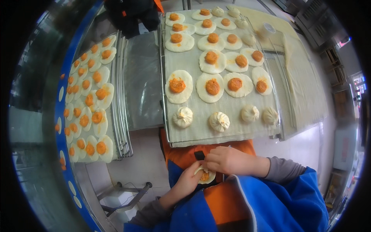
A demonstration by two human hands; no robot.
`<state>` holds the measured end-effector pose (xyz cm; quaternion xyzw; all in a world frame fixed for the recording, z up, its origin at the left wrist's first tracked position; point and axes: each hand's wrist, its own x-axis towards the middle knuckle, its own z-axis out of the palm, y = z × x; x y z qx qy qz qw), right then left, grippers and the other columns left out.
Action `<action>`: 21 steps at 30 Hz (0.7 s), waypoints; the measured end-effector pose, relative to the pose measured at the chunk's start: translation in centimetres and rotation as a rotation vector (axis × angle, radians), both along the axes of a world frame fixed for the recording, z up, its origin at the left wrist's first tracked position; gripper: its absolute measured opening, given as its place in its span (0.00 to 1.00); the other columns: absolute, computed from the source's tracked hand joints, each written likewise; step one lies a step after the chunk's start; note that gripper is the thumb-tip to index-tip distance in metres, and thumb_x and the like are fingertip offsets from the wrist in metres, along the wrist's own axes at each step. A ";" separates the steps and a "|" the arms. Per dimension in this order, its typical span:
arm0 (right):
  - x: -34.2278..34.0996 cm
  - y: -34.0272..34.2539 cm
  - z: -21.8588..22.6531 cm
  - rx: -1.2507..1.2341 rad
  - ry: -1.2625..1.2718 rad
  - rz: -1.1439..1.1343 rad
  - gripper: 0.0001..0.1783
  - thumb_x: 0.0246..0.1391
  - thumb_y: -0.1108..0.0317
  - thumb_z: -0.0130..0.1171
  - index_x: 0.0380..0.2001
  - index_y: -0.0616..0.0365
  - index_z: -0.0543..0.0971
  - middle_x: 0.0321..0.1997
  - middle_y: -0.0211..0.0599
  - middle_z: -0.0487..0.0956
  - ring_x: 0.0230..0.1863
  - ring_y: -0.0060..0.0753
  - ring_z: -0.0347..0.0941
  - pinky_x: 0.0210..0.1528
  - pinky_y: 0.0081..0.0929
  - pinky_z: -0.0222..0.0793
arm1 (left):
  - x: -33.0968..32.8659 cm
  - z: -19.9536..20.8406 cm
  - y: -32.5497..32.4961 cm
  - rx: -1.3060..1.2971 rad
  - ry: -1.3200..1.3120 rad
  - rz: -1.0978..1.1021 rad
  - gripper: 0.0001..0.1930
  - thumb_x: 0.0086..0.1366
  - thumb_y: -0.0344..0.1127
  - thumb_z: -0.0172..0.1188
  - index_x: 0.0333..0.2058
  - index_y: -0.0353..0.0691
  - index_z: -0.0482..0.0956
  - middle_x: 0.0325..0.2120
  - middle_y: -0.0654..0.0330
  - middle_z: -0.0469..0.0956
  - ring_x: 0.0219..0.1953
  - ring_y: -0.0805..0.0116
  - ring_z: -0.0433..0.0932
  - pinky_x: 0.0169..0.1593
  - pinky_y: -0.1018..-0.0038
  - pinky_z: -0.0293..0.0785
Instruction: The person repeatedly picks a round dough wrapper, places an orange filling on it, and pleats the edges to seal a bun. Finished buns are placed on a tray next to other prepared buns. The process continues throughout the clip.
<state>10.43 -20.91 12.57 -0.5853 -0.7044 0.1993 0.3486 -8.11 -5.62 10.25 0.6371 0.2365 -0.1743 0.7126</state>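
Observation:
A partly gathered bun [205, 176] with orange filling showing in its middle sits in my left hand [188, 180], held close to my body. My right hand [227, 161] pinches the dough at the bun's upper edge. Just beyond my hands is a mesh-lined rack tray [232, 129]. Closed, pleated buns stand along its near edge: one pleated bun [182, 117] at the left, another bun [219, 121] beside it, and more to the right. Behind them lie rows of flat dough rounds with orange filling, such as a dough round [212, 87] near the middle.
To the left, a stack of wire trays [123, 116] carries several more filled dough rounds [101, 121], next to a blue-edged conveyor [63, 127]. A grey metal surface [143, 85] lies between. Cloth-covered racks [301, 85] and a clear cup [267, 29] are on the right. Another person [133, 15] stands at the far side.

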 end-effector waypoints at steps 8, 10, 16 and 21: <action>-0.5 0.2 -0.7 0.060 0.089 -0.141 0.19 0.54 0.69 0.61 0.49 0.63 0.77 0.40 0.44 0.75 0.43 0.50 0.76 0.47 0.42 0.74 | 1.0 1.6 0.4 -0.351 0.101 0.217 0.21 0.74 0.26 0.50 0.64 0.31 0.67 0.55 0.49 0.76 0.59 0.64 0.76 0.61 0.70 0.72; -0.2 0.0 -0.7 -0.002 0.008 -0.091 0.18 0.55 0.69 0.60 0.49 0.63 0.77 0.41 0.46 0.76 0.44 0.52 0.76 0.47 0.42 0.74 | 0.8 1.8 -0.4 -0.399 0.121 0.342 0.22 0.73 0.26 0.50 0.64 0.30 0.67 0.55 0.48 0.75 0.59 0.63 0.75 0.62 0.70 0.71; -0.1 0.1 -0.4 0.008 0.140 -0.070 0.20 0.55 0.70 0.62 0.52 0.60 0.76 0.39 0.42 0.75 0.40 0.48 0.76 0.44 0.41 0.74 | 0.1 0.8 -0.8 0.260 -0.140 -0.003 0.23 0.72 0.24 0.48 0.64 0.28 0.68 0.58 0.45 0.73 0.61 0.59 0.75 0.64 0.68 0.69; -0.4 0.1 -0.1 0.069 -0.056 -0.027 0.20 0.51 0.70 0.60 0.49 0.61 0.76 0.39 0.44 0.75 0.43 0.49 0.76 0.46 0.40 0.73 | 0.8 1.3 0.3 0.336 -0.221 -0.148 0.25 0.71 0.23 0.48 0.66 0.30 0.66 0.60 0.44 0.72 0.62 0.59 0.74 0.65 0.69 0.69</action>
